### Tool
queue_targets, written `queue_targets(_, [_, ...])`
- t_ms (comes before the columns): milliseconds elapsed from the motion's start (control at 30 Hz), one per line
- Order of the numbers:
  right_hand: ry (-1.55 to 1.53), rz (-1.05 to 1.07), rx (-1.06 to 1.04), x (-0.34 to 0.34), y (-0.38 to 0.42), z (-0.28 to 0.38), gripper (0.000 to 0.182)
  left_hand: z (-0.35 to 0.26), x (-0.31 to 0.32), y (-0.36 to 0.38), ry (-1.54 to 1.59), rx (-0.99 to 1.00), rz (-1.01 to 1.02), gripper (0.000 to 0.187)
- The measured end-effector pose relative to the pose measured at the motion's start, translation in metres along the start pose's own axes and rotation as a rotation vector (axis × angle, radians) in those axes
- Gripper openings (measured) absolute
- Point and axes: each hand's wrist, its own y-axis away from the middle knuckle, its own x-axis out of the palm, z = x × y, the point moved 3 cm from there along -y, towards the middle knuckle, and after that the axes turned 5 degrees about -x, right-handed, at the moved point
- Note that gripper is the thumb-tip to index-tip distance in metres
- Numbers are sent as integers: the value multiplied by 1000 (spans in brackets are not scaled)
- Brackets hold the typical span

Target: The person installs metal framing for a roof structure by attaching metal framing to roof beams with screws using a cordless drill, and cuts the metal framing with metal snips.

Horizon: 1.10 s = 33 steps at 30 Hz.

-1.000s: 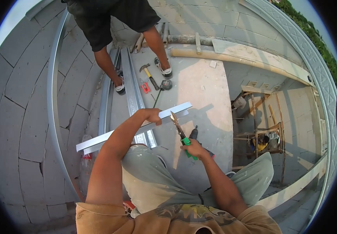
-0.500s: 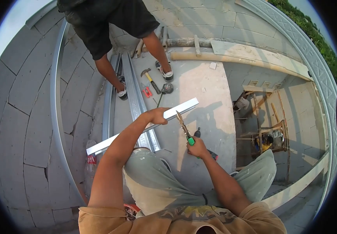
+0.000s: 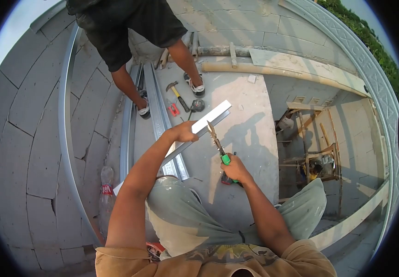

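My left hand (image 3: 184,132) is closed round a shiny metal channel (image 3: 214,115), near its far end. The channel slants up to the right, and its lower end passes behind my left forearm. In my right hand (image 3: 236,169) are tin snips (image 3: 214,137) with green grips, pointing up and away from me. Their blade tips overlap the channel's near edge, just right of my left fingers. Below the snips, a dark power drill (image 3: 227,179) lies on the floor, partly hidden by my right hand.
Ahead stands another person (image 3: 130,37) in dark shorts, beside long metal channels (image 3: 154,101) on the floor. A hammer (image 3: 178,95), a tape measure (image 3: 198,105) and a plastic bottle (image 3: 107,187) lie around. On the right, the floor edge drops to wooden scaffolding (image 3: 322,150).
The channel has tilted more steeply: its far end moved up and slightly left, and more of its side flange shows. My left hand rose a little; the snips shifted slightly up and left.
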Motion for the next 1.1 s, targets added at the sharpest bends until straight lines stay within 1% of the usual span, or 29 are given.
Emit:
queue_targets(33, [15,7,-33,-1,-1,0,38,3,0,-4,5,5,1,79])
queue_targets(100, [37,-8,-27,6,2,-2,39,6,3,-5,-28,84,-91,76])
queue_targets(167, [64,-22,-32,3,0,-4,40,5,2,-4,-44,107,-121,77])
queue_targets(233, [81,-20,-37,-4,1,-3,41,5,3,-5,-44,53,-49,77])
queue_targets(267, [83,-21,-34,-3,3,-3,41,3,4,-5,-41,56,-47,77])
queue_targets(333, [117,-51,-12,2,6,-4,40,-1,5,-6,-80,127,-65,77])
queue_targets(367, [118,-54,-11,4,7,-4,40,-1,5,-7,-81,130,-65,77])
queue_targets(433, [16,-28,65,5,10,-2,37,0,7,-9,-125,112,-57,78])
queue_targets(467, [13,-28,68,9,9,-10,37,0,9,-9,-126,112,-53,78])
queue_targets(533, [82,-80,-16,21,2,-27,35,3,10,-10,-117,73,-53,78])
queue_targets(667, [82,-91,-34,32,6,-35,35,8,14,-9,-110,87,-27,79])
queue_targets(700, [81,-98,-18,32,10,-34,34,9,17,-9,-114,107,-55,80])
queue_targets(733, [78,-117,-3,31,11,-32,34,10,21,-12,-125,137,-82,80])
queue_targets(767, [57,-157,5,29,10,-31,34,14,23,-15,-143,115,-86,82])
queue_targets(833, [39,-105,51,15,8,-32,35,22,30,-22,-169,116,-95,87])
queue_targets(867, [29,-149,66,3,8,-35,35,16,30,-22,-139,67,-48,88])
queue_targets(933, [32,-109,106,-8,5,-32,40,6,28,-25,-134,77,-52,85])
queue_targets(1000, [6,-47,147,-14,4,-24,46,13,29,-24,-95,55,-85,80])
queue_targets(1033, [18,-23,139,-13,7,-22,46,13,25,-22,-78,37,-98,80])
queue_targets(1100, [89,-226,-52,-18,8,-11,51,12,19,-18,-83,22,-101,76])
